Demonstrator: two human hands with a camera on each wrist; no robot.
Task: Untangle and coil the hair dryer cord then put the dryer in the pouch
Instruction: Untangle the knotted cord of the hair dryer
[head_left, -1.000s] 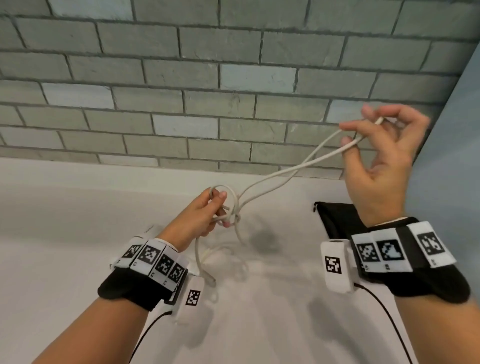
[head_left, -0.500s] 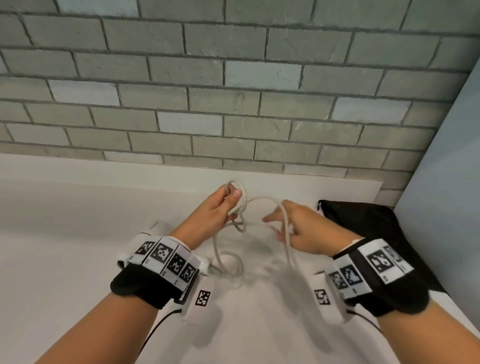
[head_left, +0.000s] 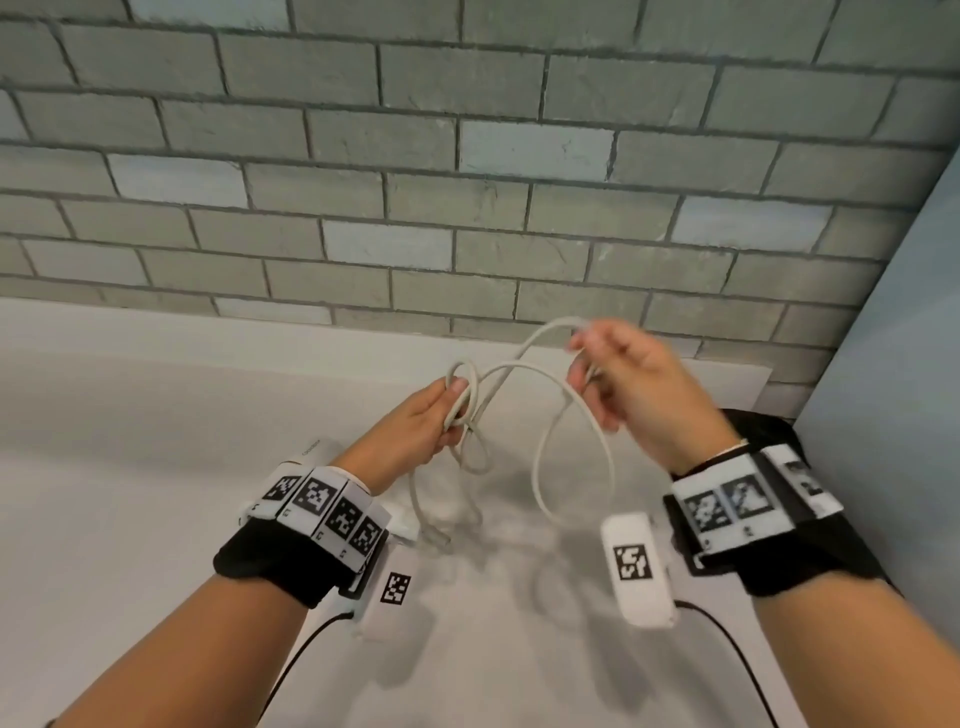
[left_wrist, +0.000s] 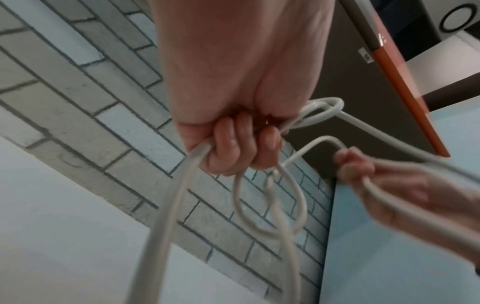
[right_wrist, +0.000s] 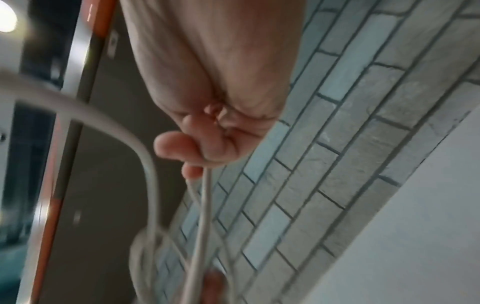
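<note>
Left grip (head_left: 421, 421) on cord (head_left: 545, 457) coils, right hand (head_left: 639, 389) pinching loop

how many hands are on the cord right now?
2. The left hand grips the gathered loops of the cord at centre; the right hand pinches a strand up and to the right. The dryer itself is mostly hidden behind the left wrist.

A bathroom-like corner: grey brick-tiled wall (head_left: 467, 156) behind a white counter (head_left: 130, 467).

Smooth matt plastic cord (head_left: 574, 410), rough grey brick wall (head_left: 467, 156) (dark mortar lines), matt white counter (head_left: 130, 467)
</note>
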